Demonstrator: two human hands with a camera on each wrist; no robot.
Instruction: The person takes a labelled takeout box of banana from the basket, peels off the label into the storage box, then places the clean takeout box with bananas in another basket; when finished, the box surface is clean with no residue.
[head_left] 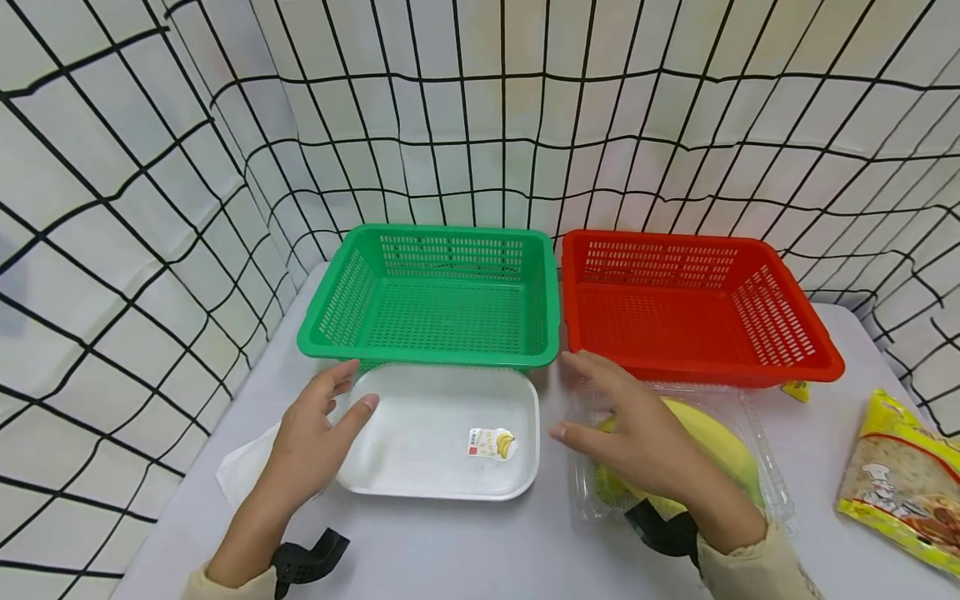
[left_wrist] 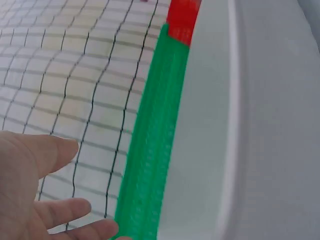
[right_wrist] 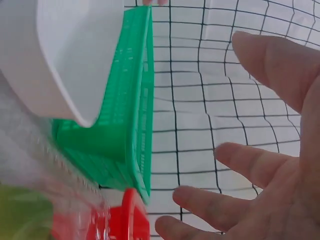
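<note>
While the left hand (head_left: 315, 442) and right hand (head_left: 641, 435) flank the white tray (head_left: 423, 429), fingers spread, holding nothing, uneven pushing could jam its rim against the green basket (head_left: 450, 315) beyond; left-thumb contact is unclear.

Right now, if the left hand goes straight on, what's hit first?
Probably the near rim of the green basket, just ahead of the left hand; depth is unclear, so it might pass over.

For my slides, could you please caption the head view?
Left hand and right hand flank a white tray, green basket behind.
</note>
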